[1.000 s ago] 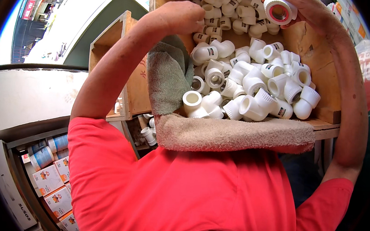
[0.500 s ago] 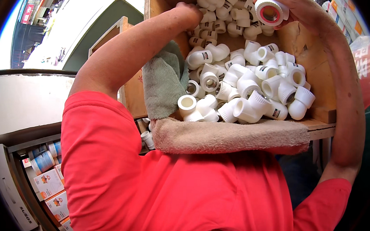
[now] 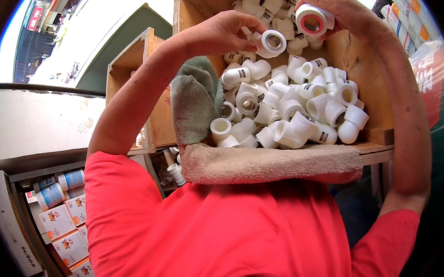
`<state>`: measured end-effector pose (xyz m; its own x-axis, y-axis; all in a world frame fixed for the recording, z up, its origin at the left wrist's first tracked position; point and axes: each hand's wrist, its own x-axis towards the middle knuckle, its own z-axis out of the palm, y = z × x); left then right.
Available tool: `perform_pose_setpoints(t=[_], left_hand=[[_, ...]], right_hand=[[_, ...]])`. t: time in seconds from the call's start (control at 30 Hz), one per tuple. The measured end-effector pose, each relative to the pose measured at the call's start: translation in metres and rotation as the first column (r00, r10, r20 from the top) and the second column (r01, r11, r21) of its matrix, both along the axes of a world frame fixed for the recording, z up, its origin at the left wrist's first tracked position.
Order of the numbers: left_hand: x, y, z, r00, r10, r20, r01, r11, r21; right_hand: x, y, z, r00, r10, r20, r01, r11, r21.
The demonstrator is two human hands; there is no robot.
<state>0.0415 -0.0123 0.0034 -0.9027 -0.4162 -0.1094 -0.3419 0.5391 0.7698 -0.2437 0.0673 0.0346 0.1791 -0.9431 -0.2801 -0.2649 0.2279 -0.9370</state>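
Between the thumb and fingers of my left hand (image 3: 227,33) is a white elbow pipe fitting (image 3: 271,44), its metal-lined round mouth turned toward me. At the upper right my right hand (image 3: 339,10) grips another white pipe fitting (image 3: 311,21) with a red ring inside its opening. Both hands are raised over a wooden bin (image 3: 385,93). Beneath them lies a heap of loose white elbow fittings (image 3: 289,128), several with metal threads inside and small dark labels. More of them fill the far end of the bin, partly hidden by my hands.
A beige towel (image 3: 271,165) covers the bin's near edge, and a green-grey towel (image 3: 196,100) hangs over its left side. Left of it stands another wooden box (image 3: 148,92). Small white cartons (image 3: 70,246) and blue-and-white rolls (image 3: 50,194) sit on a lower-left shelf. Packaged goods (image 3: 405,28) stand upper right.
My left hand has come up from the far end of the bin and now shows a white elbow fitting. My right hand, still gripping its fitting, has shifted slightly left.
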Motion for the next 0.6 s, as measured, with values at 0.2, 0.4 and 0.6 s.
perform_pose_setpoints(t=[0.2, 0.4, 0.6], left_hand=[[-0.004, 0.030, -0.007, 0.964, 0.101, -0.245, -0.063, 0.985, 0.161], [-0.003, 0.025, -0.022, 0.949, 0.139, -0.283, -0.084, 0.976, 0.199], [0.002, 0.020, -0.025, 0.944, 0.127, -0.305, -0.108, 0.991, 0.077]], right_hand=[[0.001, -0.004, -0.004, 0.999, -0.003, -0.040, 0.001, 0.999, -0.036], [0.002, -0.006, -0.008, 0.994, 0.062, -0.094, -0.076, 0.986, -0.151], [0.013, -0.002, -0.002, 0.989, 0.101, -0.105, -0.110, 0.991, -0.081]])
